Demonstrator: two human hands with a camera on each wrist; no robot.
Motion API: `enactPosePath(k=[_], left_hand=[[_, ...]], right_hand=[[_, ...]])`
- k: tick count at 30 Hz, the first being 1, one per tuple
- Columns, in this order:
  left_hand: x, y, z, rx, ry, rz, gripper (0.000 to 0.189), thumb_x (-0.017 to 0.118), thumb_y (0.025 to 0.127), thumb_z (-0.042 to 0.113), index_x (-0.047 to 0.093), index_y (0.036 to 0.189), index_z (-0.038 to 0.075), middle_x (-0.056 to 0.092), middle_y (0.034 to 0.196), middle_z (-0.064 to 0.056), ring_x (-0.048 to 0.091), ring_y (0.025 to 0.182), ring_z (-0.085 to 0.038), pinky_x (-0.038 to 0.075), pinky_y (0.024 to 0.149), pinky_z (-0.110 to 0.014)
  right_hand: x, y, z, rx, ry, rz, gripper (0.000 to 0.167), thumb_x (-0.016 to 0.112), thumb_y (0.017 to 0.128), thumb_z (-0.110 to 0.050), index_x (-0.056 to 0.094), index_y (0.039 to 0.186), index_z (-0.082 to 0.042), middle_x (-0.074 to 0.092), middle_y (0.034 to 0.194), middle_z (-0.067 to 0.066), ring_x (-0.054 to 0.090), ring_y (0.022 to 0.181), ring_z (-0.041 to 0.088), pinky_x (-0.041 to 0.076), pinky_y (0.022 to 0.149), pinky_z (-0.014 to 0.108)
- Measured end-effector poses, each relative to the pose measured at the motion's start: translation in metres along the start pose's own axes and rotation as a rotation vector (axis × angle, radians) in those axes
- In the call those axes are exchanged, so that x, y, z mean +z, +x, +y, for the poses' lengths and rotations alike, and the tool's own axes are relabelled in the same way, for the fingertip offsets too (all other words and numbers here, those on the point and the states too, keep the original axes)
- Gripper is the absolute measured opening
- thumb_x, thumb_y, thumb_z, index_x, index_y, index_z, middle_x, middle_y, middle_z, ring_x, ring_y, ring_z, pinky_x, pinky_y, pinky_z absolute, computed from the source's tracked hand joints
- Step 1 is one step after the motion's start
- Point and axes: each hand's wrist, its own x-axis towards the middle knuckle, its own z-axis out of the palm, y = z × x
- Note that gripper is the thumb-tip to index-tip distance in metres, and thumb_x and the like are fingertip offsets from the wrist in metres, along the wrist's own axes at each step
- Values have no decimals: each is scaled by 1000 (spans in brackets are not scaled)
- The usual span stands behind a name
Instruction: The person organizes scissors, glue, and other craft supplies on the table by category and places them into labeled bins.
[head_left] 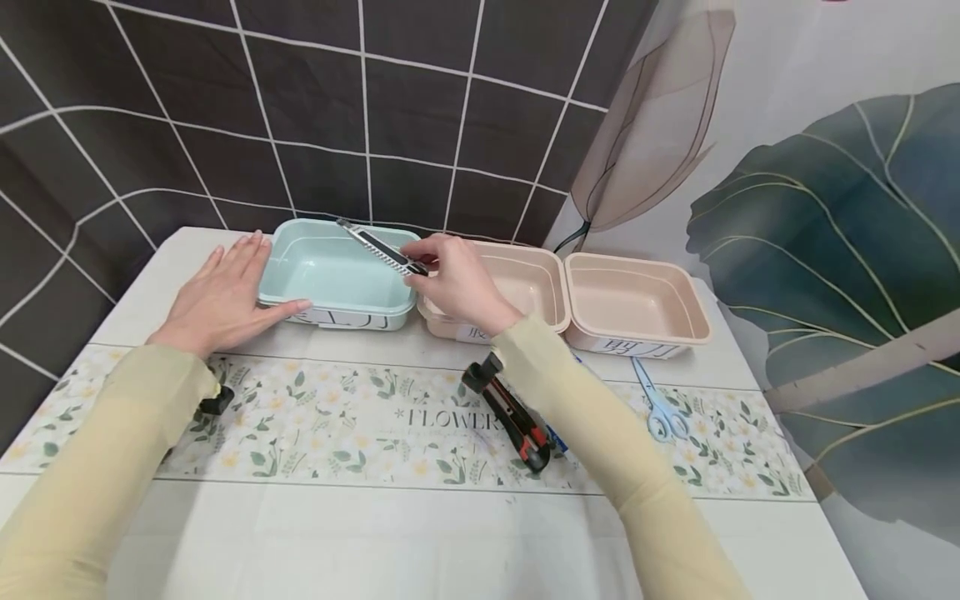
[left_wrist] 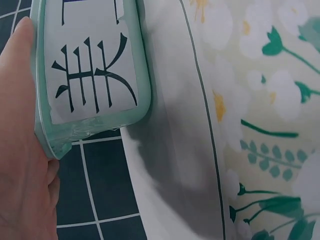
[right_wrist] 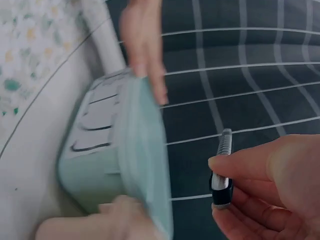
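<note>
A light blue bin stands at the back left of the table. My left hand rests along its left end, fingers extended and thumb across the front corner; in the left wrist view the hand lies beside the bin's labelled side. Over the bin's right part, my right hand pinches a silver-and-black utility knife by one end. The knife slants up to the left. In the right wrist view, thumb and fingers hold the knife near the blue bin.
Two pink bins stand in the row to the right. On the floral strip lie a black-and-red utility knife and light blue scissors. Something blue is partly hidden by my right sleeve. A dark tiled backdrop rises behind.
</note>
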Motion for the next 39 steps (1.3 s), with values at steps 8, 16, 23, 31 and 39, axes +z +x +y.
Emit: enactPosePath(k=[8,16,23,31,39], left_hand=[[-1,-1,1,3,-8,5,110,49,95,70,10,158,-11,11,164,-31,11,152,-42,0,124,-51],[1,-2,0,-2,-19,5,110,51,95,70,10,158,-10,12,164,-30,11,152,-40,0,124,-50],[2,-2,1,-7,-14,3,111,51,94,71,11,158,-11,13,164,-31,12,152,-41,4,124,-51],[2,-3,1,-9,-21,6,111,50,94,71,9,159,-9,11,165,-29,10,153,-40,2,124,-49],[2,-2,1,-15,-16,-2,112,50,94,72,9,159,-9,9,165,-28,9,153,-39,3,124,-51]], right_hand=[[34,35,4,29,-107,-130,37,74,91,-5,71,128,-4,70,123,6,64,106,11,50,87,19],[51,56,2,81,-264,-175,36,71,90,-4,74,125,-7,72,116,4,62,99,13,50,87,23],[62,67,0,125,-353,-180,35,72,90,-6,74,125,-7,72,118,4,64,107,15,50,94,25],[73,70,1,162,-356,-173,37,71,90,-6,73,127,-8,71,124,4,64,114,17,51,98,27],[71,70,-3,129,-401,-150,48,74,93,-17,64,138,-6,65,136,7,62,120,20,50,101,28]])
